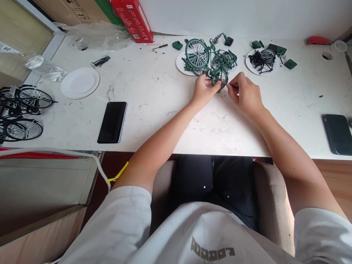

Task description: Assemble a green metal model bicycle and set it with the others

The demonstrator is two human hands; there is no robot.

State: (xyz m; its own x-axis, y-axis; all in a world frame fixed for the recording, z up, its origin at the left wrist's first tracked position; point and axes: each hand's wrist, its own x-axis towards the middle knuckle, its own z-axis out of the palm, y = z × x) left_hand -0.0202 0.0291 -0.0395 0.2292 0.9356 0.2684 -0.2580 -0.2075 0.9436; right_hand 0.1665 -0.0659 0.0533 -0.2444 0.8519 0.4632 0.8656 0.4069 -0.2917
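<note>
My left hand [205, 88] grips a green model bicycle [197, 55] by its lower end, near the smaller wheel. The bicycle's large spoked wheel points away from me, over a white plate [180, 66] that carries more green bicycle parts [229, 58]. My right hand [246, 93] is closed around a small screwdriver [234, 87] with a dark handle. Its thin tip reaches to the smaller wheel, beside my left fingertips; the exact contact point is too small to make out.
Black parts fill a second plate [249, 66] at right, with green blocks [290, 64] around it. Black model bicycles [30, 97] stand at far left. Stacked white plates [79, 83], a phone [112, 123], another screwdriver [160, 47], a red box [134, 22] and a dark case [338, 134] lie about.
</note>
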